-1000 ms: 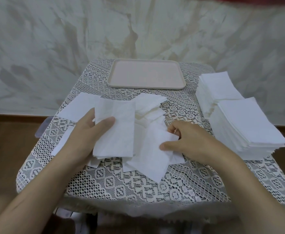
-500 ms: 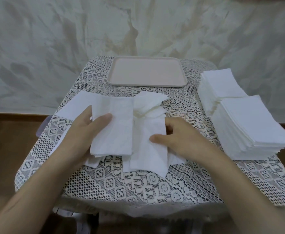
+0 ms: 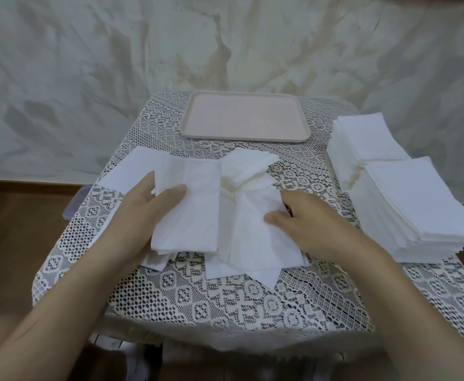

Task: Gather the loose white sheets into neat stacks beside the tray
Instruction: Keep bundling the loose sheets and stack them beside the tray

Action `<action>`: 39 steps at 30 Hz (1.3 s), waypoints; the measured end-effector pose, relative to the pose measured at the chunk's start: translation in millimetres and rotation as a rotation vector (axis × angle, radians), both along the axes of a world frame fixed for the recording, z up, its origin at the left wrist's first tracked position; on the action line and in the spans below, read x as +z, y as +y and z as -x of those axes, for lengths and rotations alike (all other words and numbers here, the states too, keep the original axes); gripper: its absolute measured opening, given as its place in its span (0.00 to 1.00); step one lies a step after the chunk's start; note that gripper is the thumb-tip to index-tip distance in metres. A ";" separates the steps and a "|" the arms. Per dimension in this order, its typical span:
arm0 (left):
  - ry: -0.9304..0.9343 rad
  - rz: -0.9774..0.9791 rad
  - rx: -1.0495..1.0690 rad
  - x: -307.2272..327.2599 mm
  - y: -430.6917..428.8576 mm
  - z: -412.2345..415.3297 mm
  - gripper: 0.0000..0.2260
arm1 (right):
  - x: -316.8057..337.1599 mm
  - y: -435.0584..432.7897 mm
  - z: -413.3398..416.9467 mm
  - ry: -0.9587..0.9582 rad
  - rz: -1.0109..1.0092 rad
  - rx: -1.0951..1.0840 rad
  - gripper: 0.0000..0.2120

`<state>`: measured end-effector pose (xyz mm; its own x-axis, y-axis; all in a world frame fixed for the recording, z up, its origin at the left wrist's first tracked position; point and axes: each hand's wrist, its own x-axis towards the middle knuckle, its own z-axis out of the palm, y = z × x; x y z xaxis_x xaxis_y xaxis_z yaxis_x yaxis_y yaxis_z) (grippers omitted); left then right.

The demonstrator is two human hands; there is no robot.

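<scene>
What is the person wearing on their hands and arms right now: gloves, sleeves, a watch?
Nothing that shows. The left hand and right hand have no gloves, and both forearms are uncovered up to the frame edge, with no sleeves, watch or bracelet in view.
</scene>
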<state>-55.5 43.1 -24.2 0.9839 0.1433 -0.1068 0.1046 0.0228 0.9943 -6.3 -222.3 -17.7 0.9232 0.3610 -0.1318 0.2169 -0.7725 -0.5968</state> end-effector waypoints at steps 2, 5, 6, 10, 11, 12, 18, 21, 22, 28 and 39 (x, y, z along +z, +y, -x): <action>0.002 0.007 -0.012 -0.8 0.5 0.1 0.10 | 2.8 -5.4 -3.3 -0.006 0.007 -0.035 0.11; 0.004 0.007 -0.013 -1.8 0.9 0.4 0.09 | 3.2 -5.8 -2.0 -0.028 -0.056 -0.060 0.13; 0.003 0.007 -0.013 -1.6 0.1 0.2 0.09 | 2.1 -2.2 0.0 -0.025 -0.090 -0.063 0.15; 0.005 0.004 -0.008 0.3 -3.0 0.1 0.10 | -3.6 16.3 7.7 -0.012 -0.117 -0.065 0.18; 0.015 -0.004 -0.006 0.7 -3.3 0.5 0.09 | -3.4 17.8 7.9 -0.019 -0.096 -0.056 0.17; 0.026 -0.011 -0.003 1.2 -3.6 1.1 0.09 | -3.1 17.1 6.5 -0.019 -0.076 -0.054 0.16; 0.044 -0.011 -0.037 2.7 -1.8 2.5 0.07 | -2.1 -8.8 -3.2 -0.004 -0.025 -0.113 0.06; 0.049 -0.033 -0.054 2.2 -1.1 4.2 0.07 | -1.8 -15.5 -1.3 0.011 -0.038 -0.170 0.04; 0.044 -0.038 -0.055 2.4 -1.1 4.7 0.07 | -2.3 -16.0 -0.7 0.019 -0.038 -0.178 0.05; 0.033 -0.022 -0.053 2.4 -2.6 4.2 0.07 | -0.8 -17.9 3.0 0.007 -0.030 -0.199 0.08; 0.039 -0.002 -0.073 0.7 -4.5 2.6 0.08 | 3.5 -13.9 -2.6 0.004 0.012 -0.133 0.11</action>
